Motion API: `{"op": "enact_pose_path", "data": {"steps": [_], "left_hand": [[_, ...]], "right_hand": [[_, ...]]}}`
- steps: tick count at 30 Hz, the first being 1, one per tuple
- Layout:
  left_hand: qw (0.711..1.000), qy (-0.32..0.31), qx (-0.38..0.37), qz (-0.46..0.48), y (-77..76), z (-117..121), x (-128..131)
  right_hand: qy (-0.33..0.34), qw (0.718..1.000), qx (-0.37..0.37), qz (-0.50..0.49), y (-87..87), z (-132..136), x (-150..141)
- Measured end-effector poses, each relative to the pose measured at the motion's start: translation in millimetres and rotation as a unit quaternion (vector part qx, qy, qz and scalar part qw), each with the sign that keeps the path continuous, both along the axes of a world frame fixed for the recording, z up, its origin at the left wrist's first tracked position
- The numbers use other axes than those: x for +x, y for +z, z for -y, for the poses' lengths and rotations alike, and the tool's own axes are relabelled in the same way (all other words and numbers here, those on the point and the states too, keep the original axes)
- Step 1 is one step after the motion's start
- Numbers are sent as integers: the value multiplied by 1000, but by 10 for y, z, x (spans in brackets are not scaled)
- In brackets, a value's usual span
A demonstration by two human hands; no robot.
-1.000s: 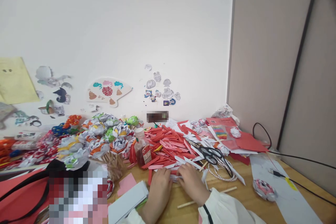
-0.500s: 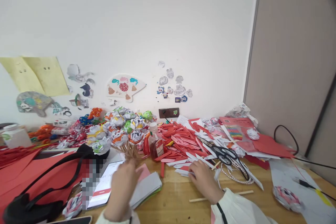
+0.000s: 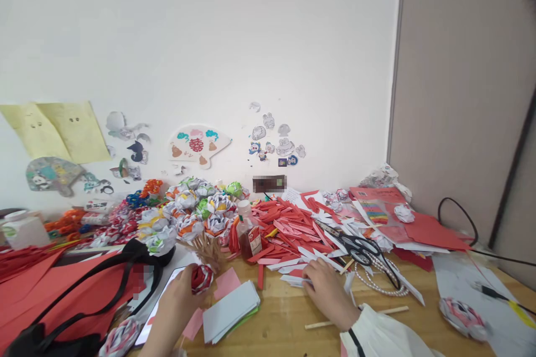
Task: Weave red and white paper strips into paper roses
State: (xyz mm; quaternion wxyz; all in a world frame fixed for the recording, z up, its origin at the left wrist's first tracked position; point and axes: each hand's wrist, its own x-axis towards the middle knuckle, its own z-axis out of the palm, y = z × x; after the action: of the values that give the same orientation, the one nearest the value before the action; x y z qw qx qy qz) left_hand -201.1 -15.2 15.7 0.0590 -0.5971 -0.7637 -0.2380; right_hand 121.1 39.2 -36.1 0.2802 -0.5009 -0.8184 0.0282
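From where I stand, the clearest working room is bare wood on the worktop (image 3: 285, 318), toward its front edge, between the white card stack (image 3: 230, 312) and the right hand (image 3: 324, 285). A wooden stick (image 3: 319, 324) borders this area at the right forearm. Paper pieces crowd the rear edge along the wall (image 3: 318, 56).

The red paper ball (image 3: 202, 279) is positioned left of centre, behind and left of the card stack, against the finger side of the left hand (image 3: 184, 285). Whether that hand grips it, I cannot tell. The right hand's fingers are bent over white strips (image 3: 293, 278); a pinch cannot be confirmed. The ball is rounded, folded, mainly red with whitish creases.
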Motion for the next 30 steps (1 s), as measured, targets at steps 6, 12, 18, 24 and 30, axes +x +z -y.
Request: {"op": "enact_pose_path", "data": {"steps": [6, 12, 18, 24, 30], "left_hand": [[974, -204, 81, 55, -7, 1, 711], [927, -342, 108, 108, -175, -297, 1468], [910, -347, 142, 178, -276, -475, 1642], [897, -331, 153, 250, -286, -352, 1728], [875, -342, 119, 321, -355, -315, 1760]], "right_hand": [[80, 979, 12, -188, 148, 67, -57], [118, 914, -64, -382, 178, 53, -70], [77, 874, -73, -475, 122, -82, -40], [91, 889, -73, -442, 146, -51, -29], [78, 916, -46, -390, 141, -39, 3]]}}
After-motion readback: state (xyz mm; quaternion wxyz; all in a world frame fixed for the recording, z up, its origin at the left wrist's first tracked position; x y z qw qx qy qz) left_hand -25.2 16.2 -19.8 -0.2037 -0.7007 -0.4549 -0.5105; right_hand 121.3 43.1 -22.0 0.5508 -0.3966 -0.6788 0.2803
